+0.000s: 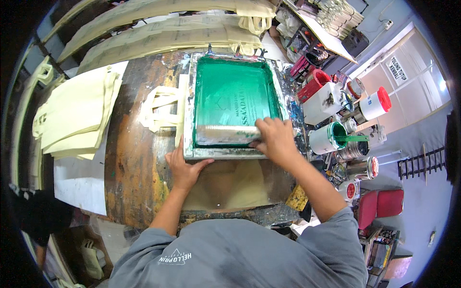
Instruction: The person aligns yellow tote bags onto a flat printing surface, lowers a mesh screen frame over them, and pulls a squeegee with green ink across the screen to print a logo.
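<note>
A screen-printing frame [218, 153] lies on the worktable, its mesh coated with green ink [225, 81] and bearing a dark printed design. Near the frame's close inner edge, my right hand [276, 141] is closed on the right end of a squeegee [221, 135] standing across the mesh. The squeegee's lower edge is partly hidden in the ink. My left hand [185, 168] rests against the near left corner of the frame, thumb and fingers spread apart. From under the frame's left side sticks out a cream cloth bag with handles [161, 109].
A stack of cream bags [77, 113] lies at the table's left. Along the right stand ink tubs, including an open green one [324, 139] and a red one [314, 84]. Racks of bags [163, 43] run behind. A person in dark clothing [38, 216] is at lower left.
</note>
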Motion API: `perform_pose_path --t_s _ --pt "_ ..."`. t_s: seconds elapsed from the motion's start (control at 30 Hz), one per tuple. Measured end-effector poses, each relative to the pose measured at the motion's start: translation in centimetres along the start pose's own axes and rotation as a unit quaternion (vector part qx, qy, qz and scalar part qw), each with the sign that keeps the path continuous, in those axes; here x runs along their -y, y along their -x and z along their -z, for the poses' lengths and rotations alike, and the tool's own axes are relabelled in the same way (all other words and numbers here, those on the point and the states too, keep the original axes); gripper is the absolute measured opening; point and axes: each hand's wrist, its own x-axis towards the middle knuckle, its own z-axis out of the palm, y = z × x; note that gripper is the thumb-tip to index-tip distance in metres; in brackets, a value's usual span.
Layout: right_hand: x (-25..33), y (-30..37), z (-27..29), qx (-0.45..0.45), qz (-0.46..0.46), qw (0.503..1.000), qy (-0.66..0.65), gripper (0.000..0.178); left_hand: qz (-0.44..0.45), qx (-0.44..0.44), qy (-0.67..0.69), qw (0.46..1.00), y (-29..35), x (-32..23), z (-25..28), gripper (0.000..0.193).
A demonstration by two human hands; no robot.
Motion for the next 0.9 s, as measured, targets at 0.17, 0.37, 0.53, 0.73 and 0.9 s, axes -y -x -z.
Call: perform_pose_path --t_s 0.17,0.37,0.53,0.73,0.9 --pt "-0.1 -1.6 -3.1 -0.085 -0.002 0.996 0.027 0.044 0.029 0.007 0.011 1.000 0.6 0.2 0.0 0.123" --pt "-7.3 -13.7 -8.0 -0.123 -0.012 0.991 0.051 0.050 0.018 0.022 -0.004 1.000 0.4 0.5 0.0 0.124" --pt "-13.3 -23.7 -7.4 0.019 -0.022 1.000 0.002 0.061 0.030 0.082 -0.198 0.976 -0.5 -0.8 2.1 0.119" --pt "-14.6 -25.5 -10.1 -0.049 -0.041 0.997 0.044 0.060 -0.174 0.046 -0.044 0.983 -16.6 -3.4 -0.6 0.101" --pt "-13.1 -24.1 -10.8 -0.093 0.010 0.992 0.080 0.058 -0.322 -0.098 -0.191 0.922 -29.2 -3.3 -12.3 0.078"
